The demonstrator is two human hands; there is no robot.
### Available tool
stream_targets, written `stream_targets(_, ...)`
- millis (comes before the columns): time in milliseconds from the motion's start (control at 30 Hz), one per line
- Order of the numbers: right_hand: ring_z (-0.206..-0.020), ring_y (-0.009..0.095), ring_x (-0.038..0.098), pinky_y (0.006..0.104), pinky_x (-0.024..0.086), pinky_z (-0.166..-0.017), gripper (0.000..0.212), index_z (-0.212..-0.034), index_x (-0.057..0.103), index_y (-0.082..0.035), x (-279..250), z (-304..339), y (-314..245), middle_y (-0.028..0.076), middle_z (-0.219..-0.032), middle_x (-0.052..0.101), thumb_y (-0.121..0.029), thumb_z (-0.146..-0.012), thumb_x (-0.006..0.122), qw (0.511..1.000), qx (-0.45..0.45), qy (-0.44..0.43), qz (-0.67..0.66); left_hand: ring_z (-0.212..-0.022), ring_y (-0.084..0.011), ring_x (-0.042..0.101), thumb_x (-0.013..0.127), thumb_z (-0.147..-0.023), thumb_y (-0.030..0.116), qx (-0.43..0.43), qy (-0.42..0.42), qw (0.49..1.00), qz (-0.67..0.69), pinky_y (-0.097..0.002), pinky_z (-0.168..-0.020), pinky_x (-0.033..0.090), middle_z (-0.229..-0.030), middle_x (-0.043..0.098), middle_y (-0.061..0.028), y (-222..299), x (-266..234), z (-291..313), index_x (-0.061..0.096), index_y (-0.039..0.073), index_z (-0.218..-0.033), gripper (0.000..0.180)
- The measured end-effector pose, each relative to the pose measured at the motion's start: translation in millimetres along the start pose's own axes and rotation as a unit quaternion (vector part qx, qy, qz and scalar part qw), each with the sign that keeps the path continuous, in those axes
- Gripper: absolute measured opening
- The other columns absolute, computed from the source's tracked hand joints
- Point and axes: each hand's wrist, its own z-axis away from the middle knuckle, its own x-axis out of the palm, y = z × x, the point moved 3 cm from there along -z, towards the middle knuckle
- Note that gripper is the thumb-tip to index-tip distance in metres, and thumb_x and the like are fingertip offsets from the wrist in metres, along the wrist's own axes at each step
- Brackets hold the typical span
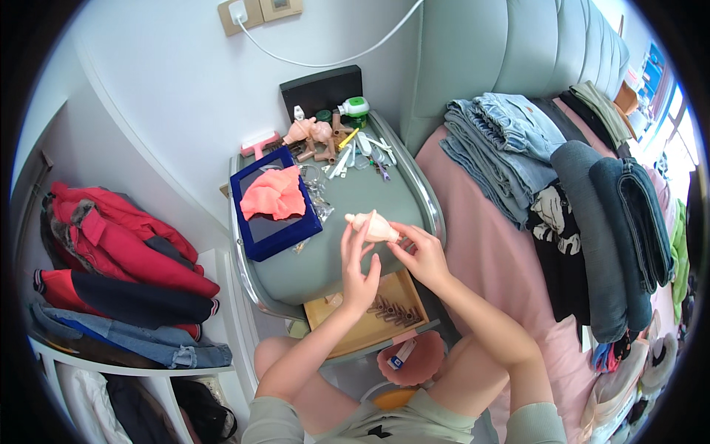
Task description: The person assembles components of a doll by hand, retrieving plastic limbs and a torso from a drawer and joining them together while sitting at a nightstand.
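Observation:
Between my two hands, above the front of the grey-green nightstand (pixel 355 191), is a small cream bottle-shaped object (pixel 375 226) with a narrow knobbed end pointing left. I cannot make out its exact kind. My left hand (pixel 360 270) has its fingers against the near side and narrow end. With thumb and fingers, my right hand (pixel 421 255) pinches the wider right end. Left of them a blue-rimmed box (pixel 310 231) lies tilted on the nightstand, with a crumpled coral cloth (pixel 272 194) in it. Small clear pieces (pixel 318 194) are scattered beside the box.
Peach-coloured objects (pixel 299 131), brown tubes (pixel 325 154), white clips (pixel 362 145) and a green-and-white bottle (pixel 355 107) crowd the nightstand's back. Below my hands a drawer (pixel 344 337) stands open, holding brown pieces. Folded jeans (pixel 510 133) lie on the bed; clothes (pixel 126 251) fill shelves at left.

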Motion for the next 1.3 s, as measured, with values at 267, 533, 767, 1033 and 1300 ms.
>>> stream_targets(267, -0.060, 0.017, 0.061, 0.0279, 0.049, -0.058, 0.033, -0.104, 0.058, -0.004, -5, 44, 4, 0.009, -0.077, 0.063, -0.021, -0.075, 0.064, 0.990, 0.079, -0.109, 0.041, -0.113, -0.0247, 0.043, 0.044, -0.075, -0.011, -0.121, -0.135, 0.983, 0.037, -0.0311, -0.088, 0.040, -0.131, 0.031, -0.0140, 0, -1, 43, 0.027, 0.010, -0.133, 0.064)
stream_targets(533, -0.055, 0.025, 0.060, 0.0337, 0.047, -0.050, 0.023, -0.073, 0.059, -0.005, 29, 61, 9, 0.010, -0.058, 0.058, -0.027, -0.069, 0.063, 0.924, -0.049, -0.253, 0.282, -0.099, -0.0192, 0.048, 0.041, -0.076, -0.010, -0.332, -0.049, 0.925, 0.178, -0.0276, -0.075, 0.046, -0.118, 0.033, -0.0129, -27, 16, 101, 0.008, 0.016, -0.133, 0.071)
stream_targets(767, -0.060, 0.026, 0.062, 0.0342, 0.049, -0.054, 0.013, -0.063, 0.062, -0.005, 68, 95, 64, 0.013, -0.061, 0.061, -0.017, -0.064, 0.061, 0.860, -0.017, -0.371, 0.350, -0.089, -0.0178, 0.054, 0.041, -0.079, 0.002, -0.577, -0.053, 0.794, 0.183, -0.0309, -0.072, 0.048, -0.111, 0.040, -0.0117, -103, 31, 157, 0.008, 0.019, -0.131, 0.063)
stream_targets(1033, -0.067, 0.028, 0.063, 0.0368, 0.050, -0.061, 0.018, -0.075, 0.062, -0.005, 99, 129, 96, 0.014, -0.069, 0.062, -0.021, -0.066, 0.061, 0.834, 0.040, -0.430, 0.344, -0.094, -0.0166, 0.052, 0.051, -0.072, 0.001, -0.382, -0.082, 0.917, -0.079, -0.0335, -0.075, 0.047, -0.112, 0.042, -0.0143, -153, 38, 217, 0.015, 0.008, -0.127, 0.066)
stream_targets(1300, -0.080, 0.030, 0.061, 0.0404, 0.048, -0.071, 0.029, -0.095, 0.060, -0.010, 138, 154, 129, 0.015, -0.083, 0.063, -0.022, -0.069, 0.059, 0.834, 0.151, -0.456, 0.273, -0.082, -0.0168, 0.055, 0.050, -0.077, 0.013, -0.665, -0.082, 0.739, 0.062, -0.0304, -0.062, 0.048, -0.107, 0.047, -0.0109, -164, 16, 209, 0.009, 0.014, -0.133, 0.069)
